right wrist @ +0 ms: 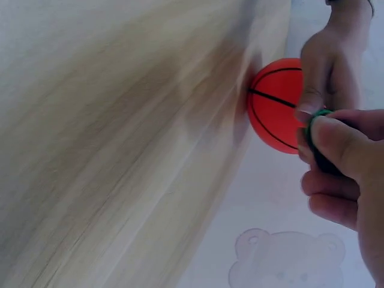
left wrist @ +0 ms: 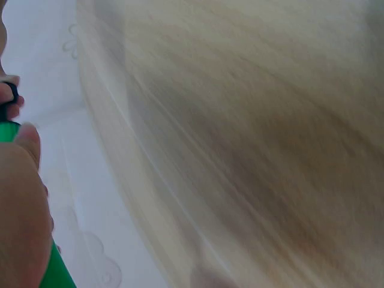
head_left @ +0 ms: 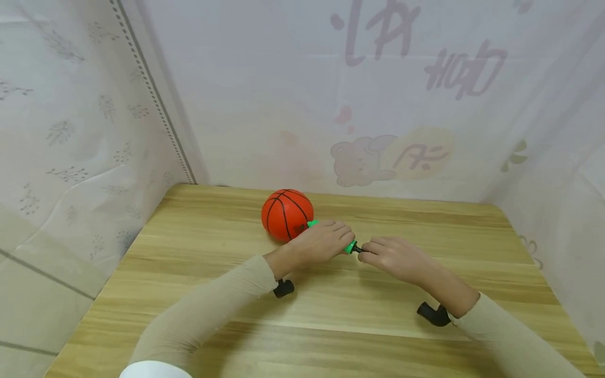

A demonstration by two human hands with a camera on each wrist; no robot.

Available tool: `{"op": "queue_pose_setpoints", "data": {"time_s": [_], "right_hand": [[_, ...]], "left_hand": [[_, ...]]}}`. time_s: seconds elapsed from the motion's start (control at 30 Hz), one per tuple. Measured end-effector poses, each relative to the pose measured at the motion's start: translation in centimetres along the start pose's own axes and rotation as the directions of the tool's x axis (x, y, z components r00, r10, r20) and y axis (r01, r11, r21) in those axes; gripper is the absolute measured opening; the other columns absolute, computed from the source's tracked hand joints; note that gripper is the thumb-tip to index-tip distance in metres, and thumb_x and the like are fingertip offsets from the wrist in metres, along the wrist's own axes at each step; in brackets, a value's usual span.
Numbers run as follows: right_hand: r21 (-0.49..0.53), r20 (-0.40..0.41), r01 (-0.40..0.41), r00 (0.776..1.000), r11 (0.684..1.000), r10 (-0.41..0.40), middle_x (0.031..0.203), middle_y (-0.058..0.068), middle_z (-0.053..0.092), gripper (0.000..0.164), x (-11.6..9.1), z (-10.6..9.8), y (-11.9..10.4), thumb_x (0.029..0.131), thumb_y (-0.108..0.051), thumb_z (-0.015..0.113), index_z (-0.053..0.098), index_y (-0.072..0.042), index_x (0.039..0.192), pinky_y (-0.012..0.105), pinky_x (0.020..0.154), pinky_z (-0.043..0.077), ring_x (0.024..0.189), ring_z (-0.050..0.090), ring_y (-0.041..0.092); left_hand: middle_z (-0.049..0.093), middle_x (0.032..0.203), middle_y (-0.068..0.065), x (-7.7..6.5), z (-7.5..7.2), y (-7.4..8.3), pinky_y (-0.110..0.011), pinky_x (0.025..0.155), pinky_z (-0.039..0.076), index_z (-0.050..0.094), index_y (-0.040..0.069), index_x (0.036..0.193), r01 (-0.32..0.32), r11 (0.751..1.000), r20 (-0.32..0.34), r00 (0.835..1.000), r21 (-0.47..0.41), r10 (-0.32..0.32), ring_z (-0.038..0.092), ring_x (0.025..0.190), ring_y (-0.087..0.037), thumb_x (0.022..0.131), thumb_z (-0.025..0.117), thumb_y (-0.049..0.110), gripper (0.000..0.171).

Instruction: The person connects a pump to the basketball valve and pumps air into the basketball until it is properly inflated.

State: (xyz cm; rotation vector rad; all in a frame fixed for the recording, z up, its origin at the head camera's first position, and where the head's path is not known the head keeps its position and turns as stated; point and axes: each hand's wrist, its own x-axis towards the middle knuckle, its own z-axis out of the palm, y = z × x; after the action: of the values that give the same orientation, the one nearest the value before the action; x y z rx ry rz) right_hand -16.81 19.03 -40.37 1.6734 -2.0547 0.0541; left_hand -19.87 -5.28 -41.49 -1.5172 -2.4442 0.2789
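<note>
A red ball with black basketball lines sits on the wooden table, left of centre. A small green hand pump points at the ball's right side, its green tip right at the ball's surface in the head view. My left hand grips the pump's green body, covering most of it. My right hand holds the black handle end, with a short dark rod showing between the two hands. In the right wrist view, thumb and fingers curl round the handle, in line with the left hand and ball.
The wooden table stretches out around both hands. Pale printed cloth hangs behind it and along both sides. Black camera mounts sit under the wrists, close over the table.
</note>
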Motion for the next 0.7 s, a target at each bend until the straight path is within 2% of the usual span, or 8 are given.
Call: {"op": "queue_pose_setpoints", "data": {"time_s": [0.13, 0.27, 0.5, 0.7], "right_hand": [[0.011, -0.019, 0.006, 1.0, 1.0, -0.005, 0.093, 0.004, 0.067, 0.044, -0.4, -0.2, -0.3, 0.112, -0.012, 0.025, 0.066, -0.006, 0.097, 0.02, 0.061, 0.047, 0.071, 0.057, 0.012], [0.016, -0.041, 0.015, 0.999, 1.0, -0.014, 0.092, 0.002, 0.067, 0.045, -2.1, -0.9, -0.8, 0.113, -0.013, 0.025, 0.067, -0.008, 0.098, 0.021, 0.061, 0.048, 0.07, 0.057, 0.012], [0.02, -0.085, -0.01, 0.996, 1.0, 0.011, 0.091, 0.0, 0.066, 0.042, -5.3, -2.4, -2.5, 0.113, -0.016, 0.029, 0.067, -0.011, 0.095, 0.022, 0.062, 0.052, 0.072, 0.059, 0.011], [0.04, -0.084, -0.003, 0.996, 0.999, 0.006, 0.093, 0.002, 0.069, 0.043, -6.2, -3.1, -2.6, 0.113, -0.015, 0.031, 0.07, -0.009, 0.097, 0.025, 0.066, 0.054, 0.075, 0.063, 0.013]], "left_hand": [[0.059, 0.109, 0.006, 0.0, 0.1, 0.1, -0.021, 0.086, 0.043, 0.056, 0.014, 0.115, -0.002, 1.0, -0.014, 1.0, -0.001, 0.002, 0.053, 0.1, -0.01, 0.108, 0.048, 0.039, 0.027], [0.057, 0.108, 0.006, 0.1, 0.2, 0.0, -0.021, 0.084, 0.041, 0.056, 0.015, 0.116, -0.018, 1.0, 0.013, 1.0, 0.001, 0.018, 0.051, 0.099, -0.01, 0.107, 0.048, 0.04, 0.028], [0.058, 0.114, 0.004, -0.7, 0.2, 0.0, -0.023, 0.096, 0.043, 0.055, 0.013, 0.119, -0.018, 1.0, 0.041, 0.999, -0.024, 0.019, 0.052, 0.109, -0.011, 0.109, 0.046, 0.038, 0.029], [0.057, 0.11, 0.004, -0.6, 0.1, -0.6, -0.022, 0.093, 0.045, 0.054, 0.012, 0.116, -0.024, 0.999, 0.033, 0.999, -0.048, 0.026, 0.052, 0.103, -0.01, 0.108, 0.047, 0.037, 0.027]]}}
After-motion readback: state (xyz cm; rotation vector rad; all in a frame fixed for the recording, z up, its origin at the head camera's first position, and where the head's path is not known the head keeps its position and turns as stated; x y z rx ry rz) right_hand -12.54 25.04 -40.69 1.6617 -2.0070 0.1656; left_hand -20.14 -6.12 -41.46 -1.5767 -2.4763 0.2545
